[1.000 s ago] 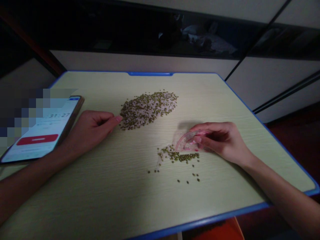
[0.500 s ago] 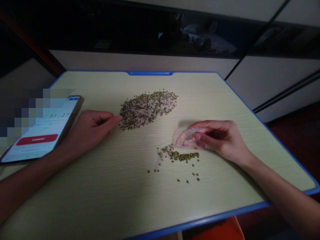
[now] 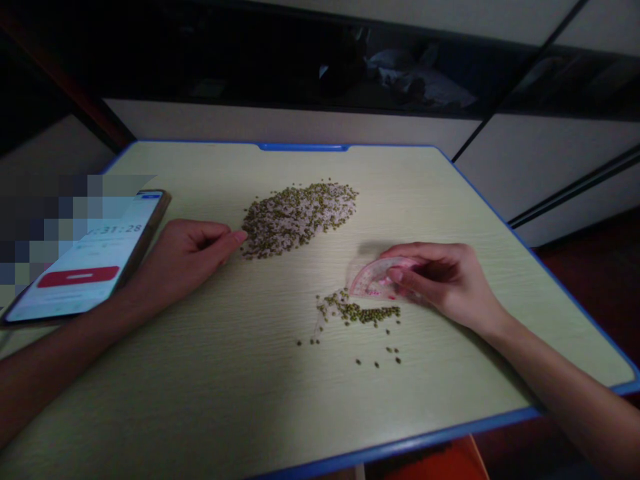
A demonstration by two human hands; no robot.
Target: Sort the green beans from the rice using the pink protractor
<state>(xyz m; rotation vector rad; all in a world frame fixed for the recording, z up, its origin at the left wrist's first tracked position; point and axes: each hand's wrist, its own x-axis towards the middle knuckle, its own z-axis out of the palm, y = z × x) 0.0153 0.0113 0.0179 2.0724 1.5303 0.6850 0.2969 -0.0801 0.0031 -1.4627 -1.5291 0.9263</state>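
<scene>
My right hand (image 3: pixel 443 273) pinches a clear pink protractor (image 3: pixel 367 275) between thumb and fingers, its curved side towards the left and part of it hidden by the hand. Just below the protractor lies a small row of green mung beans (image 3: pixel 370 313), with a few loose beans nearer to me. My left hand (image 3: pixel 203 250) rests on the table, fingers curled and thumb pressed to the index finger. Its tip is at the left edge of a larger pile of mung beans mixed with pale grains (image 3: pixel 300 217). Whatever is inside those fingers, if anything, is hidden.
A phone (image 3: pixel 85 273) with a running timer lies at the left, beside my left forearm. The pale wooden table top (image 3: pixel 210 387) has a blue rim. Cabinets with a dark glossy panel (image 3: pixel 250 67) stand behind it, and something orange (image 3: pixel 440 460) shows below the front edge.
The phone timer goes from 27 to 28. The whole view shifts slightly; both hands, the protractor and the beans keep their places.
</scene>
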